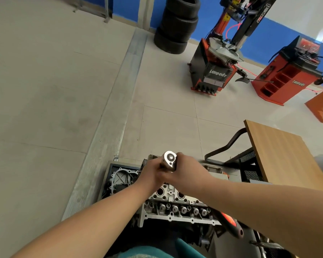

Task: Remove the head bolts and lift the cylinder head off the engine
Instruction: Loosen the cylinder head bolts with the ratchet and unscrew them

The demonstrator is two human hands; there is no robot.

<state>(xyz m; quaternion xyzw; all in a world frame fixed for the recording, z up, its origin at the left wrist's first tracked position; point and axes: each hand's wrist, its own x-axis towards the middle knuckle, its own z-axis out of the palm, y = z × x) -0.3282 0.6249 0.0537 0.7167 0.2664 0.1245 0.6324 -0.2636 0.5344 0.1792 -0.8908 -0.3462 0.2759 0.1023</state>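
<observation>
Two hands [168,174] around chrome ratchet [169,161].

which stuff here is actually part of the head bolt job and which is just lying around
In use:
ratchet, gripped by left hand and right hand
cylinder head

Lying about:
tyre stack
tyre changer
wheel balancer
wooden table

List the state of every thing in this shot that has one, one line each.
Left hand: gripping the ratchet just under its head.
Right hand: gripping the ratchet from the other side.
Ratchet: held by both hands above the engine, head pointing up.
Cylinder head: still seated on the engine, valve springs exposed.
Orange-handled tool: lying beside the engine, not held.
Tyres: stacked by the blue wall.
</observation>
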